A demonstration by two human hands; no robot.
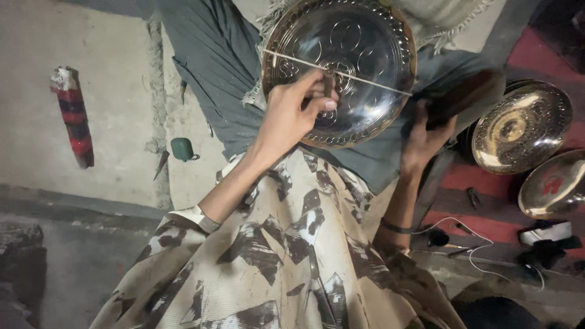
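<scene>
On the lap, against grey trousers, sits a round embossed metal plate (341,67), tilted up toward the camera so its worked face is readable. Left hand (292,113) is closed around a small punch-like tool (329,82), tip set near the plate's centre motif; grip is pinched, fingers curled, presumably for fine control. A thin cord or rod (365,80) runs straight across the plate face, possibly a guide line; cannot tell which. Right hand (426,137) is clenched on a dark wooden block or mallet (463,97) at the plate's right edge, held just beside the rim. Two more brass dishes (521,125) lie to the right on a red-striped mat (475,225). Small green cup (181,148) stands on the concrete floor (103,109), well apart.
</scene>
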